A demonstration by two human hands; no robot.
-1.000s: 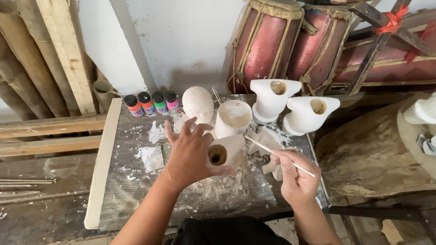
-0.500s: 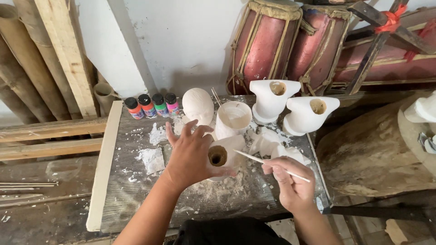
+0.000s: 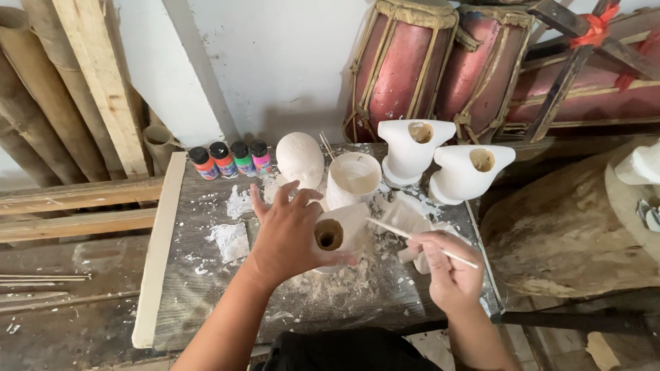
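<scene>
left hand (image 3: 289,230) wraps fingers around white carved piece (image 3: 342,233), hollow end up, mid-table (image 3: 206,302). right hand (image 3: 447,271) pinches thin stick (image 3: 419,238), tip touching the piece. paint bottles (image 3: 230,159) at back.

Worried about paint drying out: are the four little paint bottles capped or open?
Capped. All four paint bottles stand upright at the table's back edge, each with a dark cap on.
</scene>
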